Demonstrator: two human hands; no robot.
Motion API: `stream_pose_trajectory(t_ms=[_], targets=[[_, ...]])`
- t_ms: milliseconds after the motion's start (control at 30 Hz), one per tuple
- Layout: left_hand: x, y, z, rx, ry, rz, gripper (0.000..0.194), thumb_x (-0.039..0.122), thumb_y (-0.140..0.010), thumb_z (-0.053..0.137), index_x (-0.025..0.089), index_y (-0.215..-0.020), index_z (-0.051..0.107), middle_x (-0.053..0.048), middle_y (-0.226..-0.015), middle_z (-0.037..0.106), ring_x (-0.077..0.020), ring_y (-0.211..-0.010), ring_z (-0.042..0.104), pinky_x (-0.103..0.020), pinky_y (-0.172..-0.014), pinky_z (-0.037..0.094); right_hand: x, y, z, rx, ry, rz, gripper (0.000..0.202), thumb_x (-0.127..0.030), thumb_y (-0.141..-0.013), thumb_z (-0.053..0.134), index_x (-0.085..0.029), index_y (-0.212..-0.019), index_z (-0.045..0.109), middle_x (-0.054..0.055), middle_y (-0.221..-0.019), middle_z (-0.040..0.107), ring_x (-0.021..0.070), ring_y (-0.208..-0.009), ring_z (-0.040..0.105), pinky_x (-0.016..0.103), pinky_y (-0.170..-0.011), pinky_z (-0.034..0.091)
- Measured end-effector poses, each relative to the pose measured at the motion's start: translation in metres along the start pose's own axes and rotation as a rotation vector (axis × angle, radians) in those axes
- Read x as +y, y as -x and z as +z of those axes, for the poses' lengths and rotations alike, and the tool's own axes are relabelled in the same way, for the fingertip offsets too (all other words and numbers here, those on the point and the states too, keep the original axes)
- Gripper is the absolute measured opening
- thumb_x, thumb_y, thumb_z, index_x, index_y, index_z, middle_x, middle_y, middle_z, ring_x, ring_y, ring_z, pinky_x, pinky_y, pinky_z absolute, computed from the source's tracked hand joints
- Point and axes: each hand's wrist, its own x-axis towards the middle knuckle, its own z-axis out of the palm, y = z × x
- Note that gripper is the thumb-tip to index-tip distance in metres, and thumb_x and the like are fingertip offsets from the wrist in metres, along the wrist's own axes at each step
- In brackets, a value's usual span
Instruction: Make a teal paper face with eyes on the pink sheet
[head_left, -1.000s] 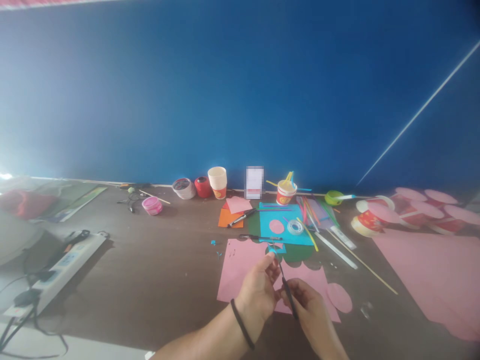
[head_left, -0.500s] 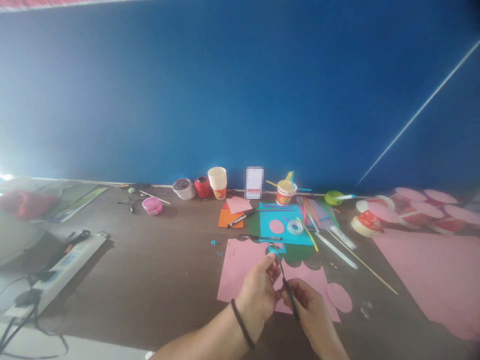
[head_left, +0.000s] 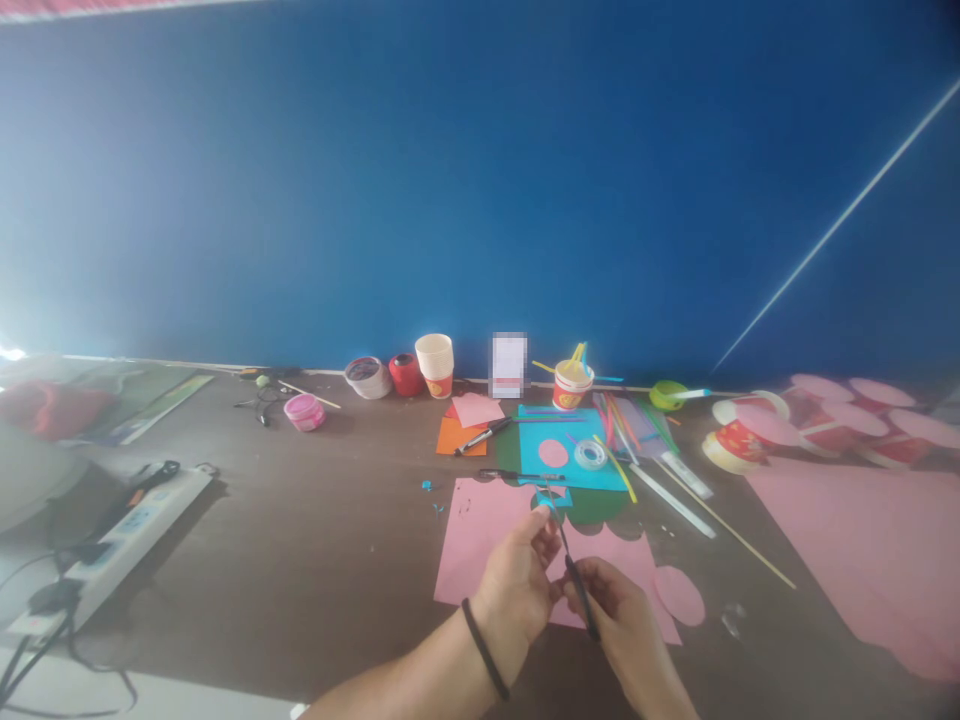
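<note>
Mid-cut: your right hand [head_left: 626, 625] clamped on black scissors [head_left: 574, 565], left hand [head_left: 517, 585] pinching small blue paper piece [head_left: 545, 500] above pink paper sheet [head_left: 480, 540]. Next, judging: turn piece into blades.

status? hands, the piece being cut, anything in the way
Left hand pinches small blue paper piece. Right hand grips black scissors, blades at the piece. Pink sheet underneath; nothing blocking.

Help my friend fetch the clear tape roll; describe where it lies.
Find the bright blue paper sheet at the middle of the brown table, before the blue wall. The tape roll lies on it, right of a pink paper circle. It is the only see-through ring there.
</note>
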Motion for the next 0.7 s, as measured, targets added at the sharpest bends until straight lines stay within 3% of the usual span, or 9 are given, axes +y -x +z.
stream_pose_trajectory(t_ms=[700], targets=[[-0.0025, -0.0029, -0.0026, -0.021, 0.021, -0.005, 0.011, 0.026, -0.076, 0.062, 0.017, -0.08, 0.056, 0.002, -0.07, 0.055, -0.0119, -0.062, 0.049, -0.024, -0.049, 0.032, -0.0018, 0.0013, 0.0006, 0.006, 0.021, 0.011, 0.021, -0.035, -0.076, 0.059, -0.016, -0.068, 0.057, -0.001, -0.061, 0.054, 0.0135, -0.058, 0.048, 0.022, -0.053, 0.037]])
